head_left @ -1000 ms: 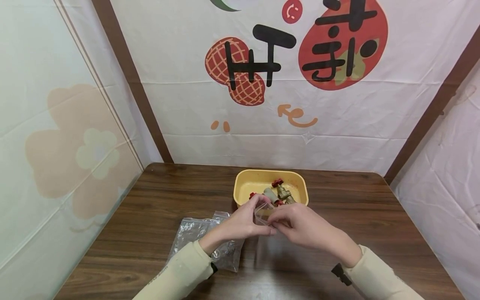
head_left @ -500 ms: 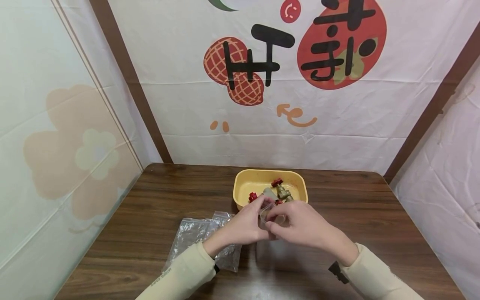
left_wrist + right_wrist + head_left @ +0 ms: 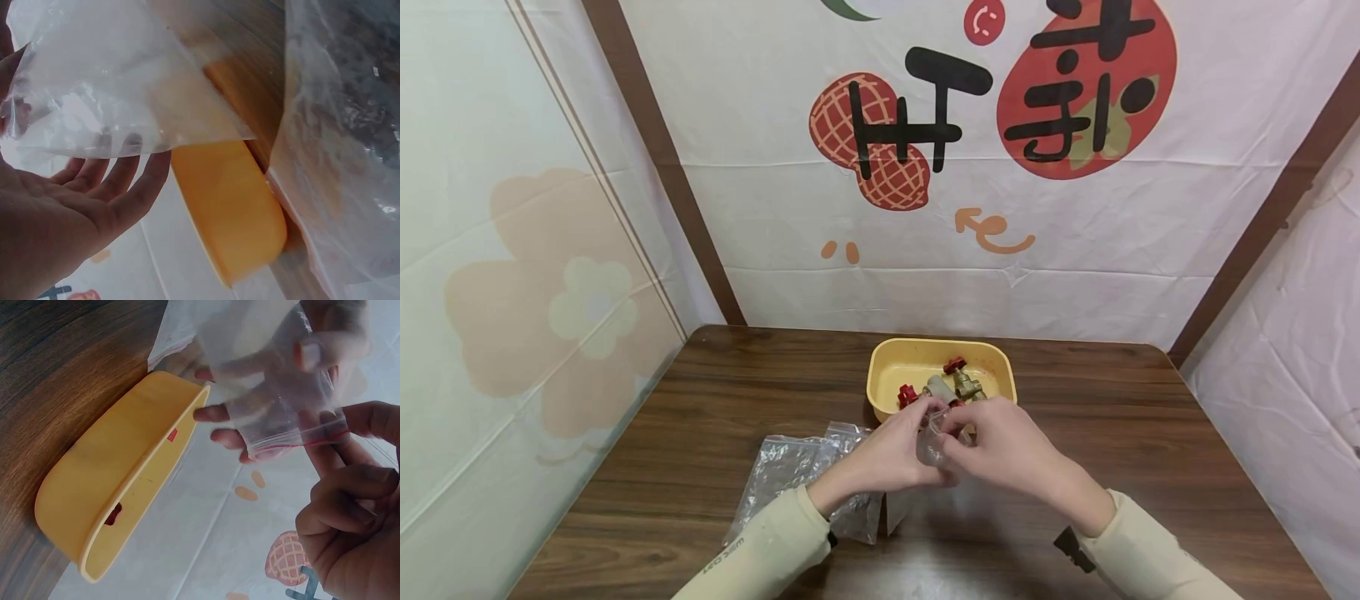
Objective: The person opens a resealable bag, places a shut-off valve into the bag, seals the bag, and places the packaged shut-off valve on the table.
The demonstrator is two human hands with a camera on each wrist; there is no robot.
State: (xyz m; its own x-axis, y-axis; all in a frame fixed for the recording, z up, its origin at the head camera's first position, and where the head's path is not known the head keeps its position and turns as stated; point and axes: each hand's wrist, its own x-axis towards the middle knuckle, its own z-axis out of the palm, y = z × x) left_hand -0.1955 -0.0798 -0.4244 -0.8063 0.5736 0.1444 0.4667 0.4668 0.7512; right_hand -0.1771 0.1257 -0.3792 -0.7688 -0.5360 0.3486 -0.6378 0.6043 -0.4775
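Observation:
A clear zip bag (image 3: 932,446) with a red line along its mouth hangs between both hands, in front of the yellow bin. My left hand (image 3: 891,454) holds it from the left; in the right wrist view the thumb lies on the near side of the bag (image 3: 281,403) and the other fingers spread behind it. At the zip edge my right hand (image 3: 1003,446) pinches the mouth between thumb and fingers, and fingertips show through the plastic. No content shows inside the bag. In the left wrist view the bag (image 3: 112,81) covers part of the left fingers.
The yellow bin (image 3: 887,367) stands behind the hands, holding valves with red handles (image 3: 907,395), a grey fitting (image 3: 940,388) and a brass valve (image 3: 967,387). More clear zip bags (image 3: 786,471) lie flat on the wooden table (image 3: 700,400), left of and under the left forearm.
The right fingers have shifted at the bag's mouth, which has changed shape. The bag's lower part has swung left, and the left hand has dropped slightly, uncovering a red handle in the bin.

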